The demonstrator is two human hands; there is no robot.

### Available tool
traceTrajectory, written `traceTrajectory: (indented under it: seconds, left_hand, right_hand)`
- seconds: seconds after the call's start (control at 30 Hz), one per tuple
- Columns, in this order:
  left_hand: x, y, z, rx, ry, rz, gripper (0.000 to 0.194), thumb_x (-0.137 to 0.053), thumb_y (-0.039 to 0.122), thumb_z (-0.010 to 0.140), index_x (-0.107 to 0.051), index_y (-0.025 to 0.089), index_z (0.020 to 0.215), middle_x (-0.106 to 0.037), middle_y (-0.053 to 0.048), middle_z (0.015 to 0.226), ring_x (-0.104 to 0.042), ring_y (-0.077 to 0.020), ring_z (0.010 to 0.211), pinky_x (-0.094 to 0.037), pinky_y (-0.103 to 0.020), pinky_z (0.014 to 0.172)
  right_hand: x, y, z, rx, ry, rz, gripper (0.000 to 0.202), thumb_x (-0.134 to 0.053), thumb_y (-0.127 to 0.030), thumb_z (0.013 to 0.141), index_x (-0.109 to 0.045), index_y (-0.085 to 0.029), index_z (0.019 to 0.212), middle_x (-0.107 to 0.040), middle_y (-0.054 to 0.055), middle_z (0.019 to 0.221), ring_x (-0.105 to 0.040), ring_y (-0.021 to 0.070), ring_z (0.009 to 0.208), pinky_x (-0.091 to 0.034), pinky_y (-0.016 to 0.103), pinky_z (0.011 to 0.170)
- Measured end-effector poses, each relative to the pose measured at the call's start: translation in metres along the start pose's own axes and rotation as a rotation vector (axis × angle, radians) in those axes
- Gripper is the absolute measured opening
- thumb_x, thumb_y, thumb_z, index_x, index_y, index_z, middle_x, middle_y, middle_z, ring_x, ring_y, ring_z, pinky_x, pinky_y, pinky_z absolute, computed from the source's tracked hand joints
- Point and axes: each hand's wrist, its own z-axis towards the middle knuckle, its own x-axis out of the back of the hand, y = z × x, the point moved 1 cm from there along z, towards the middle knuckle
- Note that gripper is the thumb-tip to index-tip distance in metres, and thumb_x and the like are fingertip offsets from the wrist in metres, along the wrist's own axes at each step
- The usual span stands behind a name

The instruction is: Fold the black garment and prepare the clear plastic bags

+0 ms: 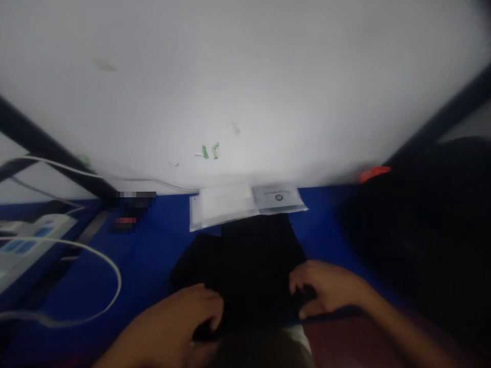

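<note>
A black cloth garment (261,260), apparently folded, lies on the blue tabletop (322,220) right in front of me. My left hand (187,317) is at its lower left side, fingers curled, with dark fabric showing between fingers and thumb. On the opposite side, my right hand (326,289) has its bent fingers and thumb around the garment's right edge. Blur softens both hands. Just beyond the cloth, two clear plastic packets lie against the wall: a white one (226,204) and a greyer one (280,198) with a round dark mark.
A white cable (111,266) loops over the table's left side, beside a white device with blue panels (30,240). A pixelated dark item (132,209) lies at the back left. Large black material (422,245) with an orange piece (375,174) fills the right.
</note>
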Motion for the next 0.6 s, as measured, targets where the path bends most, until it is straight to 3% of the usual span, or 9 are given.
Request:
traceTrajectory:
  seconds: [0.1,0.17,0.27,0.33,0.43,0.6]
  left_hand:
    - [0.003,-0.003,0.012,0.034,0.0,0.012,0.022,-0.069,0.035,0.079,-0.062,0.026,0.098,-0.068,-0.001,0.098,-0.063,-0.0212,0.089,-0.047,-0.036,0.091]
    - [0.006,-0.01,0.028,-0.014,0.052,0.058,0.025,-0.066,0.037,0.084,-0.063,0.024,0.105,-0.066,-0.004,0.105,-0.062,-0.0233,0.098,-0.045,-0.04,0.099]
    - [0.005,-0.025,0.048,-0.116,0.173,0.17,0.035,-0.062,0.039,0.089,-0.062,0.022,0.12,-0.063,-0.01,0.124,-0.057,-0.0282,0.117,-0.042,-0.045,0.105]
    - [-0.002,-0.039,0.055,-0.134,0.228,0.261,0.046,-0.06,0.043,0.091,-0.058,0.021,0.13,-0.056,-0.012,0.138,-0.05,-0.0318,0.129,-0.039,-0.05,0.11]
    - [-0.013,-0.061,0.056,-0.087,0.257,0.357,0.062,-0.055,0.052,0.093,-0.046,0.02,0.145,-0.043,-0.013,0.153,-0.04,-0.034,0.14,-0.032,-0.055,0.116]
    - [-0.028,-0.083,0.053,-0.046,0.277,0.362,0.066,-0.048,0.05,0.097,-0.029,0.023,0.155,-0.03,-0.009,0.16,-0.028,-0.031,0.147,-0.026,-0.052,0.12]
  right_hand:
    - [0.004,0.009,0.01,-0.027,0.046,0.115,0.047,-0.079,-0.052,0.075,-0.067,-0.018,0.106,-0.068,0.001,0.079,-0.064,0.0152,0.066,-0.047,0.024,0.06]
    - [0.021,0.022,0.023,-0.002,0.251,0.063,0.037,-0.067,-0.05,0.087,-0.066,-0.018,0.106,-0.068,0.004,0.087,-0.065,0.0163,0.074,-0.05,0.026,0.067]
    - [0.056,0.053,0.042,-0.011,0.619,-0.285,0.023,-0.054,-0.031,0.096,-0.063,-0.017,0.112,-0.066,0.012,0.107,-0.063,0.0238,0.099,-0.05,0.039,0.088]
    - [0.072,0.076,0.056,-0.042,0.61,-0.534,0.044,-0.056,-0.014,0.086,-0.055,-0.015,0.13,-0.058,0.017,0.13,-0.053,0.0297,0.122,-0.043,0.047,0.102]
    - [0.08,0.103,0.076,-0.118,0.485,-0.754,0.073,-0.056,-0.001,0.074,-0.041,-0.016,0.145,-0.045,0.017,0.147,-0.041,0.0286,0.135,-0.037,0.045,0.108]
    - [0.076,0.117,0.105,-0.242,0.531,-0.843,0.049,-0.045,-0.001,0.085,-0.052,-0.013,0.132,-0.057,0.019,0.131,-0.051,0.0288,0.119,-0.043,0.041,0.096]
